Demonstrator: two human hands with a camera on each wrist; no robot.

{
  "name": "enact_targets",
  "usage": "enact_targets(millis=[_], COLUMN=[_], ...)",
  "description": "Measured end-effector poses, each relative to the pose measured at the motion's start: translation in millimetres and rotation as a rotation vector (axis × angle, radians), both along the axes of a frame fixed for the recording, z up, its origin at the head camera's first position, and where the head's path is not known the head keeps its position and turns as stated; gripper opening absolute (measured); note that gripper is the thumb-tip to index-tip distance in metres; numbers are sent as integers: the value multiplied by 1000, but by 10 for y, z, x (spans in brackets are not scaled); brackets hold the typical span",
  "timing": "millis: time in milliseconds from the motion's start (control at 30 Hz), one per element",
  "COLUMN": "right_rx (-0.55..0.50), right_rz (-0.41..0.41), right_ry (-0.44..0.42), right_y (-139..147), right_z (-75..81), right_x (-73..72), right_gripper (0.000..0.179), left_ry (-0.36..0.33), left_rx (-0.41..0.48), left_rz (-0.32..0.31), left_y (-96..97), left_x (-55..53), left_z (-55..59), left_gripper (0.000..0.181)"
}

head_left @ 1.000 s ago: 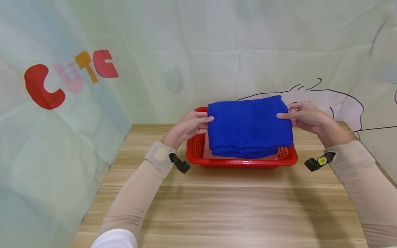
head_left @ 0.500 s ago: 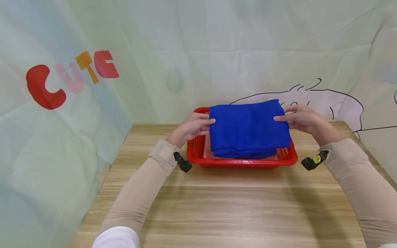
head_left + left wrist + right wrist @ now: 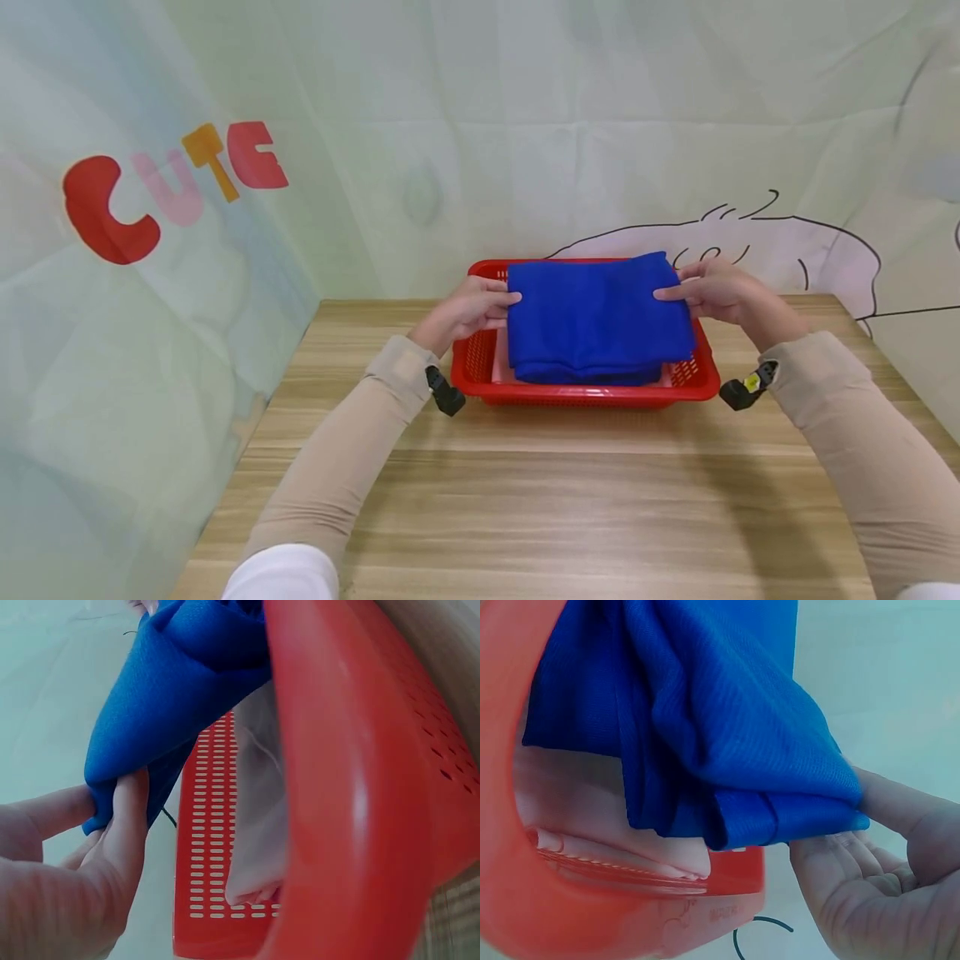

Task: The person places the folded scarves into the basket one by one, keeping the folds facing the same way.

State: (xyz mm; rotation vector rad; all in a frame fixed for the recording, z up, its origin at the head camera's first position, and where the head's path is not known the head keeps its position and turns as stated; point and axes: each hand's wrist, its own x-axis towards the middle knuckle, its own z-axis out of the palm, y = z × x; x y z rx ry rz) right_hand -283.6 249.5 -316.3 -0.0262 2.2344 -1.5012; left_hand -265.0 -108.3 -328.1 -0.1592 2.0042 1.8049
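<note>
A folded blue cloth (image 3: 596, 317) lies over the red plastic basket (image 3: 585, 392), its front part down inside the rim. My left hand (image 3: 472, 307) pinches the cloth's left edge between thumb and fingers. At the opposite edge my right hand (image 3: 716, 292) pinches it too, thumb on top and fingers beneath. In the left wrist view, the blue cloth (image 3: 172, 690) hangs in folds beside the basket wall. Below it, a pale pink folded cloth (image 3: 607, 802) lies in the basket, as the right wrist view shows; most of it is hidden in the head view.
The basket stands at the back of a wood-grain table (image 3: 570, 508), close to a pale printed curtain (image 3: 420, 125). Small cameras (image 3: 446, 392) are strapped to both wrists. The table's left edge meets the side curtain.
The blue cloth has come down a little toward the basket. My right hand has moved left and slightly down with its edge; the left hand has shifted slightly right and down.
</note>
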Motion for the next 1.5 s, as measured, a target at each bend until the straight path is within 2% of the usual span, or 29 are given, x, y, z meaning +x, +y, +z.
enact_targets(millis=[267, 533, 867, 1167, 1367, 1500], right_rx=[37, 79, 146, 232, 281, 325], right_rz=[10, 5, 16, 65, 102, 139], right_ry=[1, -5, 16, 65, 83, 103], right_y=[-57, -96, -163, -189, -166, -162], right_z=[-59, -126, -184, -177, -176, -167], right_x=[-17, -19, -35, -17, -2, 11], right_gripper=[50, 61, 56, 41, 49, 34], left_ry=[-18, -16, -26, -26, -31, -36], left_rx=[-46, -96, -110, -139, -168, -172], left_rz=[12, 10, 20, 34, 24, 27], left_y=[53, 101, 103, 117, 126, 128], left_x=[-14, -2, -7, -23, -9, 5], left_z=[-61, -75, -120, -149, -174, -186], left_gripper=[56, 49, 49, 51, 52, 53])
